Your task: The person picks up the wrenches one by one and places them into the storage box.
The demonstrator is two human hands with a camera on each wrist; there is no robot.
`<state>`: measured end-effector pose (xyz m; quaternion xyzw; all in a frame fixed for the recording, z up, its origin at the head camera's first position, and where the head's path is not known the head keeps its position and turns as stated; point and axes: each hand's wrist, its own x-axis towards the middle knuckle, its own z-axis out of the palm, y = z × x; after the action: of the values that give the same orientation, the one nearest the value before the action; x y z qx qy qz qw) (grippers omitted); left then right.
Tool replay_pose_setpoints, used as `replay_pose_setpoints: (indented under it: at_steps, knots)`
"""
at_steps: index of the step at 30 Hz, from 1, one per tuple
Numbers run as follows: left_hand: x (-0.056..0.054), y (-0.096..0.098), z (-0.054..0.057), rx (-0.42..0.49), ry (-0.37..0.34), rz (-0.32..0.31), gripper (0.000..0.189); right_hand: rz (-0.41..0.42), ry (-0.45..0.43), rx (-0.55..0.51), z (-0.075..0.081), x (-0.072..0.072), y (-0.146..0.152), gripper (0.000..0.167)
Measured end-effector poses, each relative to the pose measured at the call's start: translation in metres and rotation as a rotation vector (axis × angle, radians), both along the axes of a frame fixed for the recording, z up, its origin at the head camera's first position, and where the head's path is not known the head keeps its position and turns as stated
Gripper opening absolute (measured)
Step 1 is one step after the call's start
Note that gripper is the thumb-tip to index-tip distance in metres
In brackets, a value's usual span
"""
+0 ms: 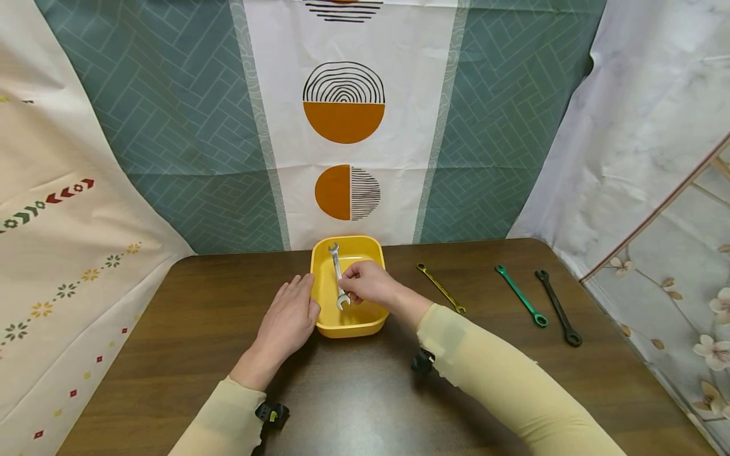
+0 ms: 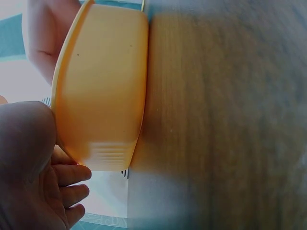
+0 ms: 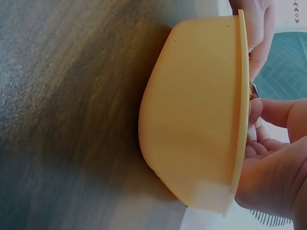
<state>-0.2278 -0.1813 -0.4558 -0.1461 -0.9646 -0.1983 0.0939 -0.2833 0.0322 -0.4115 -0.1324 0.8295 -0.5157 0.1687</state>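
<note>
In the head view, can make out a dark brown, wood-grained table (image 1: 148,361), glossy toward its near side, and behind it a teal and white curtain (image 1: 182,126) printed with orange and black-lined shapes; at left, a cream cloth (image 1: 51,253) with small coloured motifs; at right, a pale cloth (image 1: 656,158) with blossoms. Near the table's far edge, a yellow tray (image 1: 349,330); at its left rim, the left hand (image 1: 289,316), fingers extended. Over the tray, the right hand (image 1: 371,283), fingers clamped on a silver wrench (image 1: 337,269) within the tray's outline; cannot tell about contact with the tray's floor. To the right, well apart from the tray, a green wrench (image 1: 519,294) and a black wrench (image 1: 557,307); nearer, a yellow wrench (image 1: 440,288). In the left wrist view, see the tray's ridged outer wall beside blurred wood grain. In the right wrist view, see fingers pinching shiny metal just past the rim.
</note>
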Motion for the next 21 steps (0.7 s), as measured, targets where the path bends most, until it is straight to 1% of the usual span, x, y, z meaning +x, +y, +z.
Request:
replay_pose_setpoints:
  at_steps: [13,17,21]
  knots:
    - [0.0,0.0,-0.001,0.003,-0.02,0.003,0.059,0.011,-0.011,0.098,-0.009,-0.002,-0.012,0.023]
    - [0.0,-0.001,-0.001,0.002,-0.008,-0.003,0.058,0.019,0.006,0.134,-0.015,-0.003,-0.014,0.026]
    - [0.0,-0.001,-0.001,0.0,0.003,-0.006,0.058,0.029,0.012,0.146,-0.019,-0.003,-0.016,0.027]
